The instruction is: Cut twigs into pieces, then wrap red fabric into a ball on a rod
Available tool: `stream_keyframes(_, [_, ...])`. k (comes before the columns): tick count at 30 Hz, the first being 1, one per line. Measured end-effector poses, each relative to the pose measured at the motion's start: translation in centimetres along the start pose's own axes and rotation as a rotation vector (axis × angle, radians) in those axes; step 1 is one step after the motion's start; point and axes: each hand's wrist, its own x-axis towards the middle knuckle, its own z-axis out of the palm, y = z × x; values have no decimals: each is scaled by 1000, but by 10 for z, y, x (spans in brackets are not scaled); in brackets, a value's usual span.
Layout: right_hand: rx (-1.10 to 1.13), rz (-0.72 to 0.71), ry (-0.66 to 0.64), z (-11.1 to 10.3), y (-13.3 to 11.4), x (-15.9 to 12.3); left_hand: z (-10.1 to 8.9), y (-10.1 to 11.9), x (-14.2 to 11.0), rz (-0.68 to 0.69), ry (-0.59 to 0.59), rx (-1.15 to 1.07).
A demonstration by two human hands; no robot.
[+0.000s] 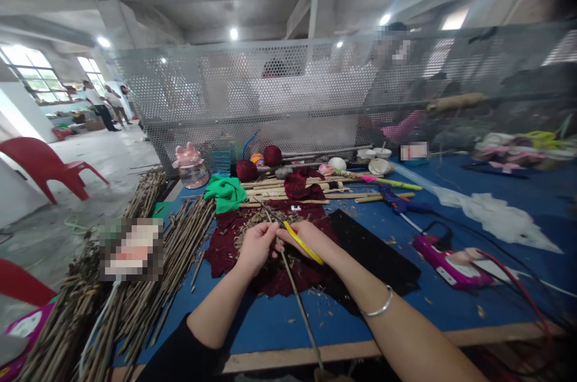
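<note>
Our left hand [258, 245] pinches a thin stem [295, 286] above the dark red cloth [223, 250]; our right hand [311, 239] holds a yellow-handled tool [303, 244] beside it. Scraps [247, 224] heaped there suggest work under way; whether the stem bundle [180, 250] at left is finished or waiting, we cannot tell.

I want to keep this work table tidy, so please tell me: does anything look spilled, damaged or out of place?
A little, yes: dry scraps lie scattered on the blue table, outside the dark red cloth that carries a heap of similar bits. They look spilled past the cloth. I see no clear damage.
</note>
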Motion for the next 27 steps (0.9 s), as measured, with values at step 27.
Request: stream_keyframes(27, [-78,16,63,6,1,2,-1,3,-3,74,9,33])
